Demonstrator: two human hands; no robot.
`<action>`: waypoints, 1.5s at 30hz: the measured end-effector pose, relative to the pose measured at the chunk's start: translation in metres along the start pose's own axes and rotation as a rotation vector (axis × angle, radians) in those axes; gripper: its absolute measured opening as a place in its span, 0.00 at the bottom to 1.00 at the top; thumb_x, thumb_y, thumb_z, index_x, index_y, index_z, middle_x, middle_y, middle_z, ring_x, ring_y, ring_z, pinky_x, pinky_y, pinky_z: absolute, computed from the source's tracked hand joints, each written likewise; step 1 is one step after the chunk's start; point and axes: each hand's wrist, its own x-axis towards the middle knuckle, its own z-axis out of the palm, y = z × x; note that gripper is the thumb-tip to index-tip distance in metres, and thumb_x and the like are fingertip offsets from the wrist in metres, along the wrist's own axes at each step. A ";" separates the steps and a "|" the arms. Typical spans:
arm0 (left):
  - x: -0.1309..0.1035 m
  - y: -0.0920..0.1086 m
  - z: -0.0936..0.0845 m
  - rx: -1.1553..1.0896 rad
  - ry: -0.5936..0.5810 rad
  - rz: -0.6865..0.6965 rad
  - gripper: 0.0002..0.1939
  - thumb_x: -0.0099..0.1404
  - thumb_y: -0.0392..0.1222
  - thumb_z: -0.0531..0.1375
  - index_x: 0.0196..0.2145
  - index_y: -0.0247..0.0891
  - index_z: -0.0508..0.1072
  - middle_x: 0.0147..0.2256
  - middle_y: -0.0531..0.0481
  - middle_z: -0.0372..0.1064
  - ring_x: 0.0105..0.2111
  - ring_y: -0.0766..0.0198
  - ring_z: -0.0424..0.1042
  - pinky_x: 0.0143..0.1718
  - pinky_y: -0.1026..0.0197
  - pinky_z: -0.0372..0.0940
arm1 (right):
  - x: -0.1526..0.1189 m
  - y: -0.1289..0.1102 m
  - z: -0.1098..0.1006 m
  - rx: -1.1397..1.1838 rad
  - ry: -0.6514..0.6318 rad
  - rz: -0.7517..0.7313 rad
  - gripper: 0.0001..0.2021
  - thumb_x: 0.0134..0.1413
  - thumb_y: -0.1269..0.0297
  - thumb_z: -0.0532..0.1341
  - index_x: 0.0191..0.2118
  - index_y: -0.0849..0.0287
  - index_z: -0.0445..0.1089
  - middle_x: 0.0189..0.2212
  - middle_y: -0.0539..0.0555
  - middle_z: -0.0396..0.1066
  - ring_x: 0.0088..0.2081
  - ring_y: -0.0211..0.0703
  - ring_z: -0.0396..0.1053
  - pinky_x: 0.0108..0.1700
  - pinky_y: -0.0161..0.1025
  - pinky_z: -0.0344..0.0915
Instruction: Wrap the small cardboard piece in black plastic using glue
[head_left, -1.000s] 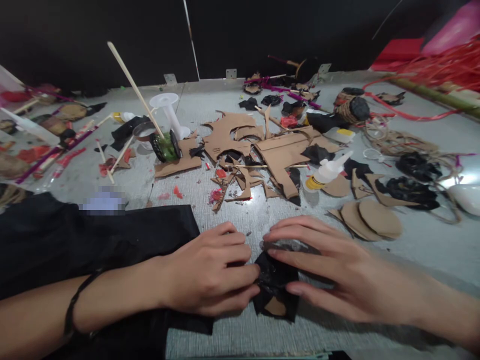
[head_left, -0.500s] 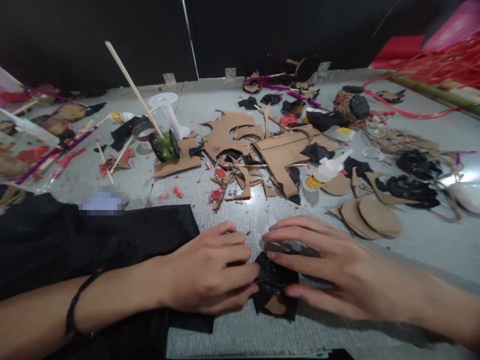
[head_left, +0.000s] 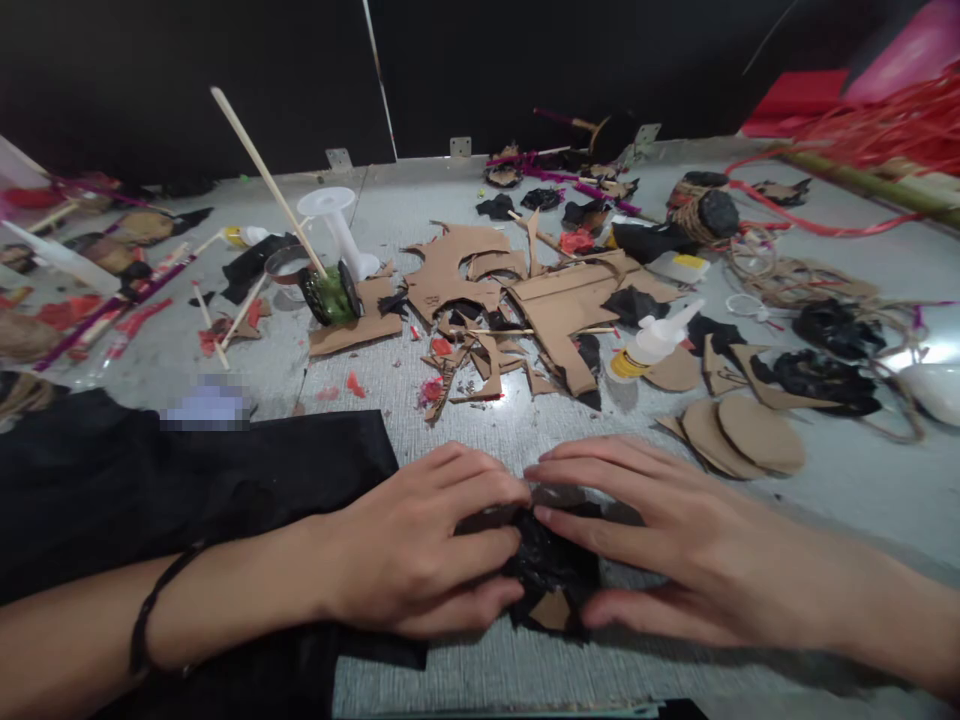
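Note:
A small piece of crumpled black material (head_left: 551, 560), with a patch of brown cardboard showing near its lower edge, lies on the grey surface at the lower middle. My left hand (head_left: 427, 545) is at its left side, fingers bent and their tips touching its edge. From the right, my right hand (head_left: 690, 545) reaches over the piece with its fingers spread, fingertips resting on its upper and right edges. Under my left forearm lies a large black sheet (head_left: 300, 460).
Cardboard scraps (head_left: 457, 265) lie ahead, with a white glue bottle (head_left: 652, 345) and cardboard discs (head_left: 761, 435) to the right. A stick stands in a green roll (head_left: 330, 295) beside a white spool (head_left: 341, 230). Red strands (head_left: 892, 125) lie at the far right.
The fingers of my left hand have extended, its index finger reaching further right to the piece's top edge. My right thumb has moved slightly down and right.

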 end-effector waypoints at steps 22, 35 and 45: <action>-0.001 0.003 0.003 0.109 0.014 0.050 0.13 0.82 0.42 0.60 0.44 0.32 0.81 0.49 0.40 0.85 0.47 0.52 0.81 0.57 0.48 0.73 | -0.005 -0.003 0.001 -0.097 0.037 -0.041 0.22 0.76 0.48 0.64 0.57 0.63 0.81 0.61 0.65 0.81 0.61 0.59 0.78 0.64 0.54 0.76; -0.002 0.002 0.005 0.162 -0.001 0.063 0.11 0.80 0.43 0.63 0.43 0.34 0.82 0.50 0.43 0.85 0.45 0.55 0.80 0.56 0.49 0.74 | -0.007 -0.008 -0.009 -0.130 0.073 -0.045 0.19 0.78 0.50 0.63 0.49 0.63 0.83 0.58 0.63 0.83 0.60 0.53 0.78 0.66 0.50 0.76; 0.000 0.002 0.003 0.157 -0.004 0.065 0.12 0.81 0.41 0.60 0.44 0.33 0.83 0.48 0.43 0.86 0.45 0.55 0.80 0.57 0.50 0.73 | -0.002 -0.007 0.000 -0.062 0.017 -0.047 0.25 0.78 0.44 0.60 0.56 0.63 0.80 0.60 0.66 0.80 0.61 0.58 0.77 0.64 0.53 0.75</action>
